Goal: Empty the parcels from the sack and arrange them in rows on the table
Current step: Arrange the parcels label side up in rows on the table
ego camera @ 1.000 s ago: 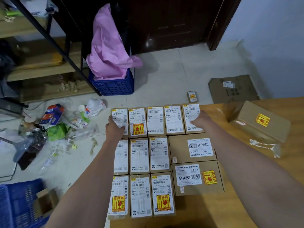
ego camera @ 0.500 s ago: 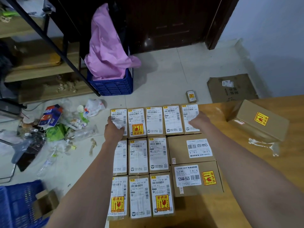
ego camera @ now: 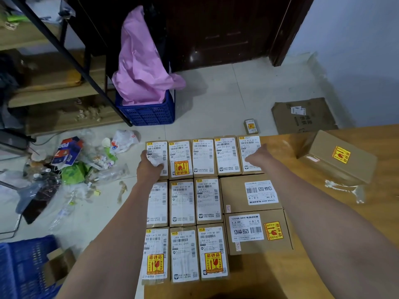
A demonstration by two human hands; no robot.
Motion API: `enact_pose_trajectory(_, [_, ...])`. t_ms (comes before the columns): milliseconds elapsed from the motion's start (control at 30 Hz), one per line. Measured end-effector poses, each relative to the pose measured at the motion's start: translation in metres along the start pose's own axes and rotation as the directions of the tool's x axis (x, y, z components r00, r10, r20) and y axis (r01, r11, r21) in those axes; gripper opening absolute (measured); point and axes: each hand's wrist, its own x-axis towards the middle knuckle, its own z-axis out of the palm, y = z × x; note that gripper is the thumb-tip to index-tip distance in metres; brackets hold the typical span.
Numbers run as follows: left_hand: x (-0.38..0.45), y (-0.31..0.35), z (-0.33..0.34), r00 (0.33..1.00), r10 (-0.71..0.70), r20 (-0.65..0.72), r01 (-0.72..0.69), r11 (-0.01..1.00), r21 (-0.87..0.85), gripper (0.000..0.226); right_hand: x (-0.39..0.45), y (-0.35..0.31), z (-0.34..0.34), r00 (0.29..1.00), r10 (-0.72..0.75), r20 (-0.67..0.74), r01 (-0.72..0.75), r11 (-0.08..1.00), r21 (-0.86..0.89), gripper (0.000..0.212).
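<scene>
Bracketing the far row of parcels, the left hand [ego camera: 149,167] curls over the outer edge of the end parcel [ego camera: 157,157] while the right hand [ego camera: 258,156] lies on the parcel at the other end [ego camera: 248,154], its fingers too blurred to tell whether they grip or only press. Held so, the two hands look set to squeeze the row straight against the middle row [ego camera: 182,202]. Nearer than that row lie a third row and two larger boxes [ego camera: 251,212], all packed edge to edge at the table [ego camera: 302,272] corner. One more box [ego camera: 336,158] sits apart, right of the far row, probably not yet placed. No sack is plainly visible.
</scene>
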Motion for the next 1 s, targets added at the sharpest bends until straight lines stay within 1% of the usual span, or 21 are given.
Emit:
enact_pose_trajectory(67, [-0.002,-0.002,-0.004,1.0,-0.007,-0.017,0.007,1.0,0.001,0.078,-0.003,0.0,0.003,0.998,-0.019,-0.061,0.02,1.0,0.023,0.101])
enact_pose_trajectory(100, [-0.004,-0.005,-0.006,1.0,-0.017,-0.026,0.017,1.0,-0.002,0.079,-0.006,-0.001,0.005,0.992,-0.023,-0.123,0.027,0.999,0.033,0.099])
enact_pose_trajectory(167, [-0.009,-0.013,-0.011,0.998,-0.046,-0.04,0.046,0.999,-0.005,0.077,-0.018,-0.004,0.011,0.955,-0.028,-0.294,0.04,0.999,0.037,0.084])
enact_pose_trajectory(233, [-0.016,-0.023,-0.015,0.995,-0.086,-0.042,0.085,0.996,-0.02,0.076,-0.036,-0.007,0.018,0.893,-0.053,-0.447,0.071,0.997,0.023,0.068])
enact_pose_trajectory(267, [-0.021,-0.028,-0.016,0.994,-0.105,-0.037,0.104,0.994,-0.032,0.076,-0.047,-0.007,0.022,0.873,-0.07,-0.482,0.092,0.995,0.022,0.066])
enact_pose_trajectory(300, [-0.026,-0.035,-0.017,0.992,-0.12,-0.03,0.119,0.992,-0.044,0.076,-0.054,-0.006,0.028,0.869,-0.086,-0.488,0.115,0.993,0.031,0.067])
enact_pose_trajectory(367, [-0.037,-0.048,-0.017,0.989,-0.146,-0.019,0.144,0.987,-0.067,0.074,-0.065,-0.001,0.043,0.895,-0.105,-0.433,0.15,0.986,0.07,0.065])
enact_pose_trajectory(400, [-0.042,-0.053,-0.017,0.987,-0.162,-0.015,0.16,0.984,-0.076,0.072,-0.072,0.001,0.051,0.915,-0.104,-0.39,0.154,0.983,0.1,0.06])
enact_pose_trajectory(467, [-0.054,-0.063,-0.015,0.982,-0.19,-0.005,0.19,0.979,-0.074,0.068,-0.081,0.008,0.066,0.943,-0.109,-0.316,0.158,0.979,0.132,0.042])
enact_pose_trajectory(533, [-0.067,-0.071,-0.013,0.978,-0.207,0.016,0.207,0.977,-0.052,0.061,-0.091,0.014,0.079,0.965,-0.136,-0.226,0.165,0.98,0.112,0.03])
enact_pose_trajectory(600, [-0.079,-0.078,-0.008,0.977,-0.211,0.041,0.213,0.976,-0.048,0.053,-0.096,0.022,0.093,0.976,-0.17,-0.14,0.185,0.977,0.102,0.023])
enact_pose_trajectory(633, [-0.085,-0.082,-0.006,0.976,-0.212,0.054,0.215,0.975,-0.056,0.048,-0.098,0.026,0.1,0.978,-0.182,-0.106,0.19,0.979,0.076,0.018])
enact_pose_trajectory(700, [-0.093,-0.088,-0.002,0.976,-0.206,0.07,0.211,0.975,-0.074,0.043,-0.103,0.031,0.112,0.977,-0.21,-0.039,0.209,0.977,-0.035,0.012])
enact_pose_trajectory(733, [-0.096,-0.09,0.0,0.977,-0.201,0.076,0.206,0.976,-0.075,0.042,-0.104,0.033,0.117,0.975,-0.221,-0.02,0.219,0.973,-0.067,0.011])
enact_pose_trajectory(800, [-0.102,-0.093,0.002,0.979,-0.187,0.084,0.194,0.978,-0.076,0.04,-0.107,0.034,0.124,0.97,-0.241,-0.005,0.241,0.969,-0.057,0.006])
enact_pose_trajectory(900, [-0.106,-0.096,0.005,0.983,-0.165,0.087,0.172,0.982,-0.083,0.039,-0.109,0.035,0.127,0.966,-0.255,-0.031,0.254,0.966,-0.04,0.012])
enact_pose_trajectory(1000, [-0.108,-0.096,0.005,0.986,-0.15,0.078,0.156,0.984,-0.085,0.039,-0.112,0.036,0.128,0.97,-0.24,-0.04,0.238,0.97,-0.047,0.016])
